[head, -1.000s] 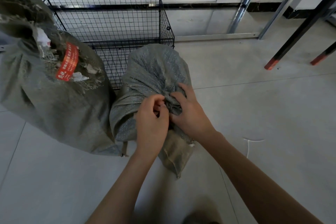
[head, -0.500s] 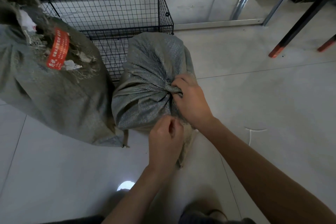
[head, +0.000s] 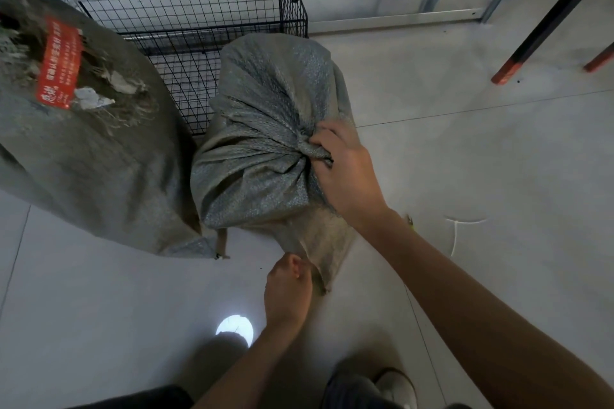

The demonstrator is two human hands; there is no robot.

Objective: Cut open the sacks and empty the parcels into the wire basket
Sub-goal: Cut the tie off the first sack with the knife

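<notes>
A bigger sack (head: pixel 89 156) leans beside my sack (head: pixel 265 143), both crowding the wire basket (head: pixel 186 10). My right hand (head: pixel 345 173) grips the bunched neck; my left hand (head: pixel 287 292), clenched, has pulled back from the knot toward me.

Two sacks crowd the near side of the wire basket (head: pixel 172 10): the big sack (head: pixel 99 159) at 9 o'clock, the small sack (head: pixel 262 129) at centre. Bare floor (head: pixel 465 159) lies open from 1 to 5 o'clock, apart from table legs (head: pixel 531 43) at 2 o'clock.
</notes>
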